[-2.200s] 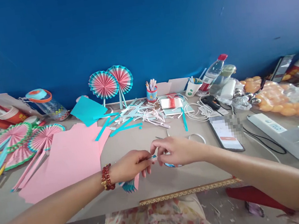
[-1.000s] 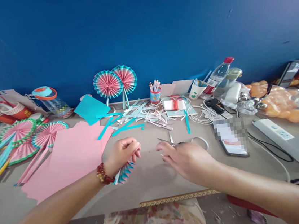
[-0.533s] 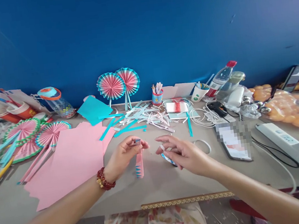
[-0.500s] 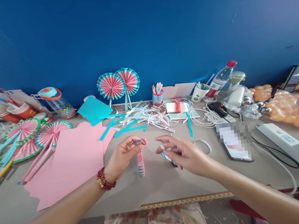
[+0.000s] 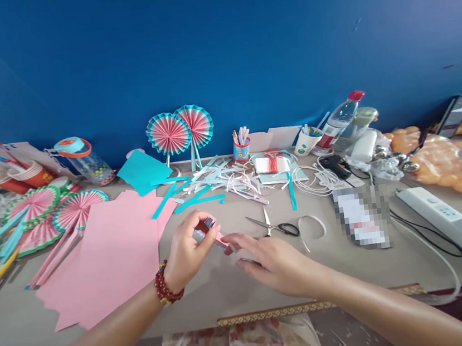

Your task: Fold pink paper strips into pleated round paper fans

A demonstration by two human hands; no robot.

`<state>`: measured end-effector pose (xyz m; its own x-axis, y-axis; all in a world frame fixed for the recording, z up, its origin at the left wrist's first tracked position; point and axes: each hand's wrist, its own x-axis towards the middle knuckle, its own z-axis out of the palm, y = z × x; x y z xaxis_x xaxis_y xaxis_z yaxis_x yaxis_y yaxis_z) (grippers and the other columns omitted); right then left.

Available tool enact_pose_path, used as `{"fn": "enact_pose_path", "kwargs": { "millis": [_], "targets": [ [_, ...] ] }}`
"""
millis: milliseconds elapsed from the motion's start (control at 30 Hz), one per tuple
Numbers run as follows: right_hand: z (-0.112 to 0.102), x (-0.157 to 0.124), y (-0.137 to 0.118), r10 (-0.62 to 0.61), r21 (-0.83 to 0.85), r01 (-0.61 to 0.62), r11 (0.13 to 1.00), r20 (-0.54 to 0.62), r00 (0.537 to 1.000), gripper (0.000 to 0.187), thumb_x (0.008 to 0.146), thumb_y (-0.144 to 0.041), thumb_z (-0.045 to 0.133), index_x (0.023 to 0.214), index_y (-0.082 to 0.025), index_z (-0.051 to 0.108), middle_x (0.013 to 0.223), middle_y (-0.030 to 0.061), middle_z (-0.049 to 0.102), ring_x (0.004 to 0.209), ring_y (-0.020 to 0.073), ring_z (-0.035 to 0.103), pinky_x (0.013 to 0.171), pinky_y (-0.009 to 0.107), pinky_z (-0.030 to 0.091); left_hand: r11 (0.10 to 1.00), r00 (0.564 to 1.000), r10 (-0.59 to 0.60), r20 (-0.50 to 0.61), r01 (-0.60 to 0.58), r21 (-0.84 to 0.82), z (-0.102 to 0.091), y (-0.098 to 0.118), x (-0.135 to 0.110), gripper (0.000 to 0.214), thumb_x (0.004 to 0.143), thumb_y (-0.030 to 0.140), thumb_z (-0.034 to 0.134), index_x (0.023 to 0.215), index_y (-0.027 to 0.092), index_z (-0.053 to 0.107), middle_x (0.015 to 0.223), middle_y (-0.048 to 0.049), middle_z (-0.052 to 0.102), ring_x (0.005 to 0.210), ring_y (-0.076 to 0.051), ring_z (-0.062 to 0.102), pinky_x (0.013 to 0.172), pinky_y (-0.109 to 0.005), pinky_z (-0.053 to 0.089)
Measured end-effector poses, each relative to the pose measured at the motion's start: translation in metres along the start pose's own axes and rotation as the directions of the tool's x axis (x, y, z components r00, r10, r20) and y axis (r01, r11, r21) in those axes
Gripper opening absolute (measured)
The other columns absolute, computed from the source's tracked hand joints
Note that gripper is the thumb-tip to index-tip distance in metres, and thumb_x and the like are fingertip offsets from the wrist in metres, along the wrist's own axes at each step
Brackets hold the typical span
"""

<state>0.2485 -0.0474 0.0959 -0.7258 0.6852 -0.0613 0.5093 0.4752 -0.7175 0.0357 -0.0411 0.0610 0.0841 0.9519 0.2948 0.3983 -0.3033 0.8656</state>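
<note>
My left hand (image 5: 188, 251), with a red bead bracelet at the wrist, is closed on a folded pink and teal pleated paper strip (image 5: 217, 235) above the table's front middle. My right hand (image 5: 269, 261) reaches in from the right, palm down, and its fingertips touch the strip's free end; the fingers look loosely stretched. Small scissors (image 5: 272, 227) lie on the table just beyond my right hand, with a loop of white paper strip (image 5: 313, 223) to their right.
Pink paper sheets (image 5: 109, 249) lie at left, next to finished pleated fans (image 5: 50, 212). Two fans (image 5: 179, 130) stand at the wall behind a pile of cut strips (image 5: 211, 182). A phone (image 5: 358, 213), power strip (image 5: 432, 205), cables, bottles and cups crowd the right.
The strip hung down from my left hand; now it is turned sideways toward my right hand, which has moved left and touches it. The scissors are uncovered.
</note>
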Motion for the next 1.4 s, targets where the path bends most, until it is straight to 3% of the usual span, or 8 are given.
{"fn": "enact_pose_path", "kwargs": {
  "millis": [200,433,633,767,867,1067,1267,1400],
  "targets": [
    [0.007,0.007,0.014,0.055,0.052,-0.053,0.997,-0.032,0.998,0.040,0.090,-0.015,0.046,0.128,-0.025,0.045,0.117,0.0022,0.068,0.102,0.0189,0.066,0.085,0.029,0.047,0.839,0.940,-0.308,0.149,0.342,-0.424,-0.012,-0.006,-0.003,0.014,0.085,0.032,0.060,0.086,0.019,0.053,0.077,0.0019,0.056,0.069,-0.015,0.062,0.070,-0.029,0.052],
    [0.005,0.020,0.020,0.022,0.133,-0.023,0.991,0.011,1.000,0.044,0.092,-0.018,0.043,0.135,-0.025,0.042,0.104,0.0012,0.074,0.086,0.0158,0.066,0.077,0.026,0.046,0.894,0.913,-0.309,0.266,0.374,-0.247,-0.037,-0.032,-0.003,0.006,0.082,0.022,0.058,0.079,0.018,0.054,0.087,-0.0001,0.058,0.083,-0.014,0.056,0.077,-0.026,0.047],
    [0.008,0.030,0.021,-0.024,0.109,0.024,0.994,0.001,1.000,0.052,0.091,-0.016,0.043,0.142,-0.026,0.039,0.103,0.0007,0.074,0.093,0.0173,0.066,0.084,0.029,0.045,0.992,0.866,-0.108,0.488,0.060,0.112,-0.059,-0.016,-0.006,0.029,0.087,0.015,0.048,0.113,0.022,0.058,0.105,-0.0044,0.062,0.099,-0.017,0.060,0.091,-0.029,0.047],
    [0.013,0.035,0.020,-0.050,0.062,0.048,0.997,0.021,0.999,0.054,0.092,-0.016,0.042,0.145,-0.026,0.035,0.103,0.0015,0.074,0.092,0.0180,0.067,0.081,0.028,0.046,0.930,0.826,-0.013,0.564,-0.198,0.311,-0.057,0.002,-0.007,0.038,0.088,0.011,0.045,0.120,0.026,0.058,0.132,-0.0065,0.052,0.112,-0.020,0.058,0.097,-0.032,0.046],
    [0.015,0.037,0.020,-0.043,0.015,0.043,0.999,0.027,0.999,0.054,0.093,-0.018,0.042,0.146,-0.025,0.034,0.105,0.0033,0.073,0.091,0.0187,0.068,0.081,0.028,0.047,0.876,0.785,0.043,0.618,-0.327,0.354,-0.051,0.004,-0.006,0.038,0.091,0.014,0.046,0.126,0.026,0.053,0.125,-0.0061,0.059,0.117,-0.022,0.055,0.101,-0.036,0.045],
    [0.008,0.027,0.025,0.048,-0.111,-0.046,0.993,0.012,0.999,0.058,0.092,-0.019,0.042,0.148,-0.025,0.031,0.102,0.0035,0.074,0.091,0.0209,0.068,0.080,0.030,0.048,0.793,0.864,0.091,0.496,-0.364,0.489,-0.033,-0.007,-0.017,0.030,0.095,0.014,0.040,0.122,0.021,0.050,0.125,-0.0082,0.058,0.119,-0.022,0.053,0.100,-0.038,0.047],
    [-0.001,0.005,0.029,0.022,-0.103,-0.013,0.995,0.091,0.996,0.057,0.093,-0.019,0.041,0.148,-0.029,0.033,0.100,0.0006,0.075,0.092,0.0201,0.068,0.082,0.029,0.048,0.694,0.845,0.028,0.534,-0.401,0.598,-0.011,-0.025,-0.029,0.034,0.087,0.003,0.043,0.112,0.021,0.054,0.119,-0.0086,0.056,0.105,-0.022,0.057,0.090,-0.038,0.051],
    [-0.008,-0.008,0.028,-0.006,-0.016,0.008,1.000,0.100,0.995,0.057,0.093,-0.019,0.043,0.148,-0.031,0.033,0.101,-0.0011,0.074,0.096,0.0186,0.067,0.086,0.028,0.047,0.730,0.859,0.029,0.511,-0.367,0.576,-0.006,-0.023,-0.025,0.020,0.088,0.008,0.046,0.098,0.020,0.057,0.110,-0.0079,0.057,0.097,-0.021,0.057,0.085,-0.036,0.050]
  ]
}}
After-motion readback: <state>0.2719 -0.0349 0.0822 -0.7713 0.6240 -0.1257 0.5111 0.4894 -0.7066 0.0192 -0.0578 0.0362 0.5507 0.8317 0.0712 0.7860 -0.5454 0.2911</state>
